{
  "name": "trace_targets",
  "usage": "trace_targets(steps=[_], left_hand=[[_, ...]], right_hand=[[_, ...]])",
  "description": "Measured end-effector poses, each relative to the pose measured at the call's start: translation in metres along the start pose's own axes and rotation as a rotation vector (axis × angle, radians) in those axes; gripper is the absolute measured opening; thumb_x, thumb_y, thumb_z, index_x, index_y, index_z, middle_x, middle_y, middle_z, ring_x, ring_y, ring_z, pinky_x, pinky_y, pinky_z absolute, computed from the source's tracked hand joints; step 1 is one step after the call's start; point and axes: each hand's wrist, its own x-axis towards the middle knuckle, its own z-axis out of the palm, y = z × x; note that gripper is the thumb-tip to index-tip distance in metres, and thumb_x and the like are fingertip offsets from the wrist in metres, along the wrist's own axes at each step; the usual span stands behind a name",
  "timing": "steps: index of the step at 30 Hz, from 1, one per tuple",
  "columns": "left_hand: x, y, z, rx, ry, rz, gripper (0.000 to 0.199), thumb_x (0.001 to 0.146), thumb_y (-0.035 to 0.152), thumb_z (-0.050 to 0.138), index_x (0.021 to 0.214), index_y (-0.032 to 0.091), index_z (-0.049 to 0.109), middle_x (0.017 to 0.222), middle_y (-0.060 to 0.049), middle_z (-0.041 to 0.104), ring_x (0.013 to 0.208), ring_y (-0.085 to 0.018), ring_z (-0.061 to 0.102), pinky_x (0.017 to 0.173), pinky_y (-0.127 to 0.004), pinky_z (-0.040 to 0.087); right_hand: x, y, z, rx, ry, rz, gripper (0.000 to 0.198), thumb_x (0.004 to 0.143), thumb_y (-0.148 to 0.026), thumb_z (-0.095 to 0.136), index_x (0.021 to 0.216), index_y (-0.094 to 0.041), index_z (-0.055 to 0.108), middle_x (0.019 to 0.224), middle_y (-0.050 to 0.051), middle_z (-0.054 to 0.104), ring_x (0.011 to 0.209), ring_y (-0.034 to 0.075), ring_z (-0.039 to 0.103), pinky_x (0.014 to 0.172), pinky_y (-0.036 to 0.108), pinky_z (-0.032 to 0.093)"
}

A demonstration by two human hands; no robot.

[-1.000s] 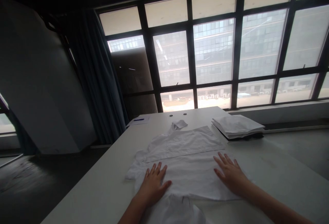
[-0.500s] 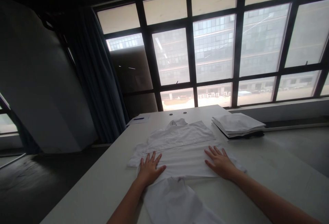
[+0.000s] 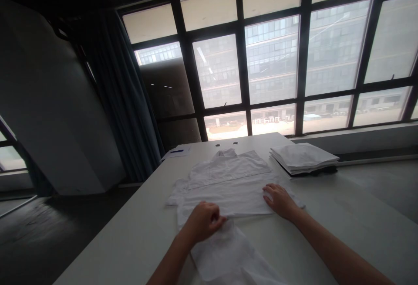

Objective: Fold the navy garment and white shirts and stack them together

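Observation:
A white shirt (image 3: 225, 193) is spread on the white table, its collar (image 3: 227, 153) toward the window. A loose white section of cloth (image 3: 231, 250), perhaps a sleeve, extends from its near edge toward me. My left hand (image 3: 204, 222) is closed at this near edge, thumb and curled fingers pinching the shirt where the loose section begins. The pinched fold itself is mostly hidden. On the shirt's right part lies my right hand (image 3: 279, 200), fingers slightly bent and close together, thumb apart from them.
A stack of folded white garments (image 3: 302, 158) with a dark layer underneath sits at the table's right edge. Paper with a blue pen (image 3: 176, 150) lies at the far left corner. Beyond the table (image 3: 130, 232) are windows and a dark blue curtain (image 3: 120, 97).
My left hand has gone from spread flat to pinching, moving right and nearer to me. My right hand's fingers have drawn together and bent. The shirt's near edge has shifted slightly away.

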Motion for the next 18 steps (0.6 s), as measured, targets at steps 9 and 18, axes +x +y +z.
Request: trace_targets(steps=[9, 18], left_hand=[[-0.018, 0.090, 0.049, -0.057, -0.470, 0.195, 0.035, 0.071, 0.019, 0.077, 0.105, 0.026, 0.073, 0.103, -0.007, 0.073, 0.088, -0.027, 0.069, 0.076, -0.033, 0.051], [-0.003, 0.089, 0.025, -0.216, -0.377, 0.121, 0.017, 0.081, 0.023, 0.059, 0.097, 0.026, 0.065, 0.093, -0.001, 0.070, 0.077, -0.019, 0.061, 0.066, -0.027, 0.043]], right_hand=[[-0.009, -0.046, -0.044, 0.097, -0.079, -0.117, 0.022, 0.088, -0.030, 0.055, 0.098, -0.018, 0.071, 0.101, 0.009, 0.071, 0.091, 0.022, 0.062, 0.086, 0.032, 0.044], [-0.056, -0.124, -0.092, 0.247, -0.571, -0.323, 0.038, 0.082, -0.057, 0.065, 0.093, -0.022, 0.073, 0.080, 0.000, 0.072, 0.064, 0.016, 0.058, 0.056, 0.025, 0.038]])
